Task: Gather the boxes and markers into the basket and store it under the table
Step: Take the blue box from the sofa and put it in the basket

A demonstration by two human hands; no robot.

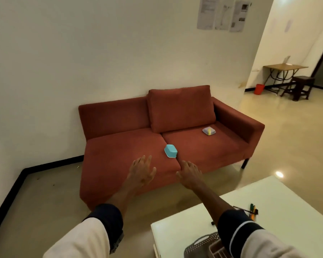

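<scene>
Both hands, left hand point(141, 172) and right hand point(189, 175), fingers spread empty near rounded glossy blue box point(170, 151) on fabric sofa point(119, 164)

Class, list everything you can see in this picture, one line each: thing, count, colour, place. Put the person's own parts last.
Sofa: one, rust red, against the wall.
Back cushion: one, rust red, on the sofa's right half.
Blue box: one, light blue, front of the seat.
Clear box: one, clear with something yellow inside, right seat.
Table: one, white, near right.
Markers: a few, mixed colours, on the table.
Basket: one, grey, table's near edge.
Wall papers: three, white.
Bucket: one, orange, far floor.
Far table: one, wooden.
Stool: one, dark.
Left hand: open, empty.
Right hand: open, empty.
</scene>
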